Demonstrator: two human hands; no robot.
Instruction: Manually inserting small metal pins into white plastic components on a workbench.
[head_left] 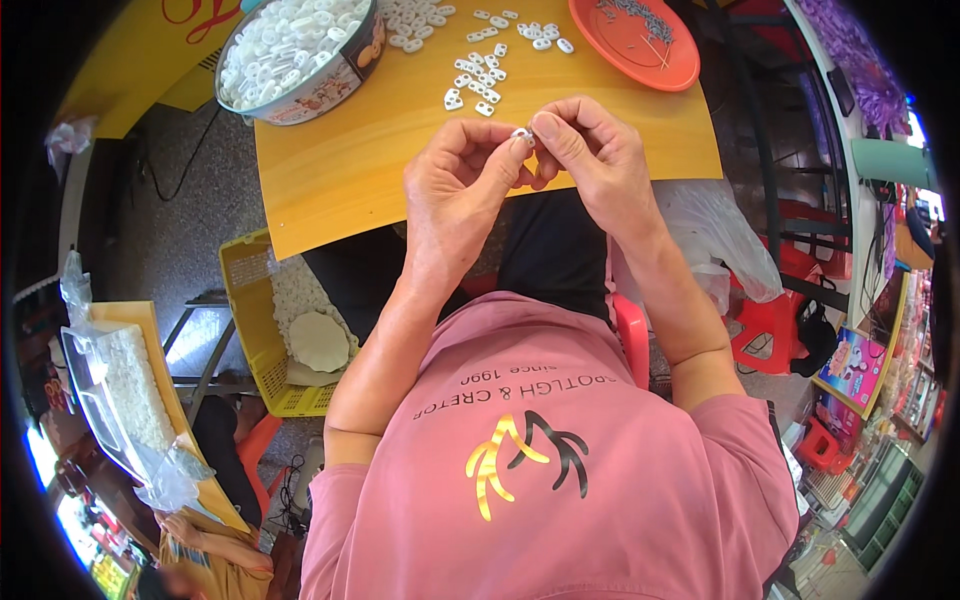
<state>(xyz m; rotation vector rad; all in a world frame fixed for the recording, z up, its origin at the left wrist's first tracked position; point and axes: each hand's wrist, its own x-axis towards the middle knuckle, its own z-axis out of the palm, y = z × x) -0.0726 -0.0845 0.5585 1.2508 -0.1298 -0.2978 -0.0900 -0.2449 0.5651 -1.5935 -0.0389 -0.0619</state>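
**Observer:** Seen from above, the yellow wooden surface (350, 160) fills the upper middle, its near edge over the person's lap. Largest item on it?

**Recorder:** Round tin (300, 55) at the far left corner, heaped with small white plastic pieces. Next down in size, an orange plate (640, 45) at the far right, carrying a small pile of thin dark metal bits.

**Observer:** Off the surface?

**Recorder:** Yellow crate (262, 330) on the floor to the person's left, white material inside. Clear plastic bag (720, 235) hanging low at the right.

**Observer:** Hands?

**Recorder:** Both raised just above the near part of the surface, thumbs and forefingers meeting. Left hand (455, 185) has its grip pinched on a small white piece (521, 133), thumb and forefinger pressed on it. Right hand (595, 160) closes its fingertips on the same piece from the other side.

**Observer:** Smallest things?

**Recorder:** Loose white pieces (480, 70) scattered on the surface beyond the hands, between tin and plate, well apart from the held one.
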